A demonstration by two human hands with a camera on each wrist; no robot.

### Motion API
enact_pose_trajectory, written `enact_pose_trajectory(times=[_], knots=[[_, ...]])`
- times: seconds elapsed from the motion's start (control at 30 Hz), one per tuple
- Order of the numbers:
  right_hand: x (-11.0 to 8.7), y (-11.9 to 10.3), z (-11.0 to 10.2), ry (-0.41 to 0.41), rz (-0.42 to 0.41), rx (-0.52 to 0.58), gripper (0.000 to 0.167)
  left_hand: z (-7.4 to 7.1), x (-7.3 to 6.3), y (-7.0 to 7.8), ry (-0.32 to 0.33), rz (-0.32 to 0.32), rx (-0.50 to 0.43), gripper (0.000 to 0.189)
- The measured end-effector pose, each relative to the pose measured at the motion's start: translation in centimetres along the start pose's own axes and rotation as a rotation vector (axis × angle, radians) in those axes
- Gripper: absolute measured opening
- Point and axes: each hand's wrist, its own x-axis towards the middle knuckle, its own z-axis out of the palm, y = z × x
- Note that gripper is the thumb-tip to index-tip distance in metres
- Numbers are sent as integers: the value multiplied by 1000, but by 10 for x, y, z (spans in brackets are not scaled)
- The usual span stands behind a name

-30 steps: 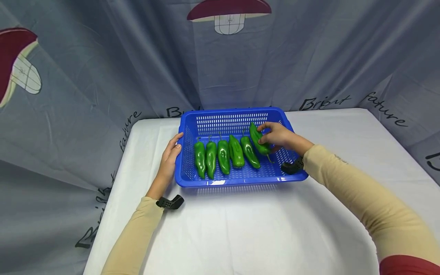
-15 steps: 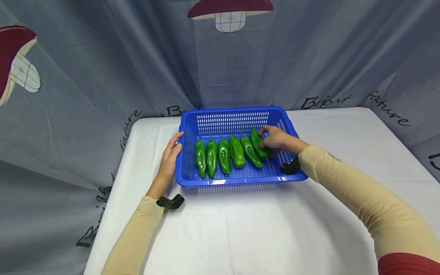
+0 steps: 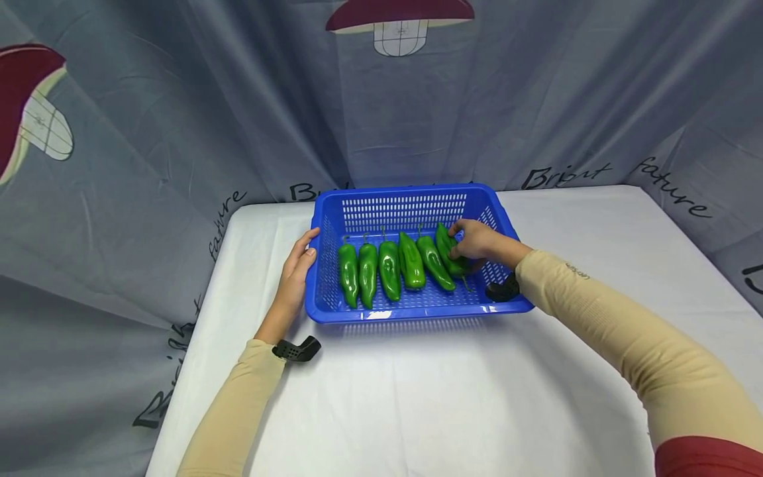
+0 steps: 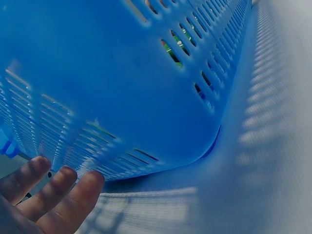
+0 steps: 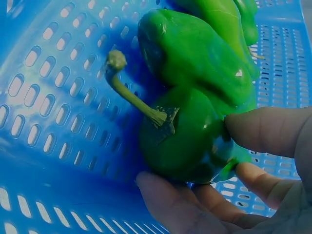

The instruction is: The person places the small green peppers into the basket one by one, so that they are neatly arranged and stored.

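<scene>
Several long green peppers lie side by side in a blue plastic basket (image 3: 381, 317), among them a pepper (image 3: 389, 270) near the middle. My right hand (image 3: 477, 240) grips the rightmost pepper (image 3: 446, 246), thumb on one side and fingers on the other. In the right wrist view this pepper (image 5: 180, 141) points its curved stem toward the camera and rests against its neighbour (image 5: 195, 56). My left hand (image 3: 293, 268) is at the basket's left side, fingertips right at the rim. From the left wrist, its fingers (image 4: 73, 200) show extended against the slotted outer wall (image 4: 122, 97).
The basket stands on a table with a white cloth (image 3: 393, 397). Behind and on both sides hangs a grey printed curtain (image 3: 286, 119). Black wrist straps (image 3: 296, 349) sit on both arms, the right one overlapping the basket's front right corner.
My right hand has lowered the rightmost pepper and brought it in beside its neighbour, and in the last half second it has barely moved. The left hand stays at the rim.
</scene>
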Motion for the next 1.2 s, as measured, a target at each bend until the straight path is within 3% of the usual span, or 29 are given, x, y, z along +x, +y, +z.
enact_pose_trajectory(times=[0.87,1.2], knots=[[-15,-7,-16,23,-6,24,58,0,0,0,-2,-12,8,49],[-35,-13,-44,32,-115,128,57,1,0,0,1,-18,9,49]])
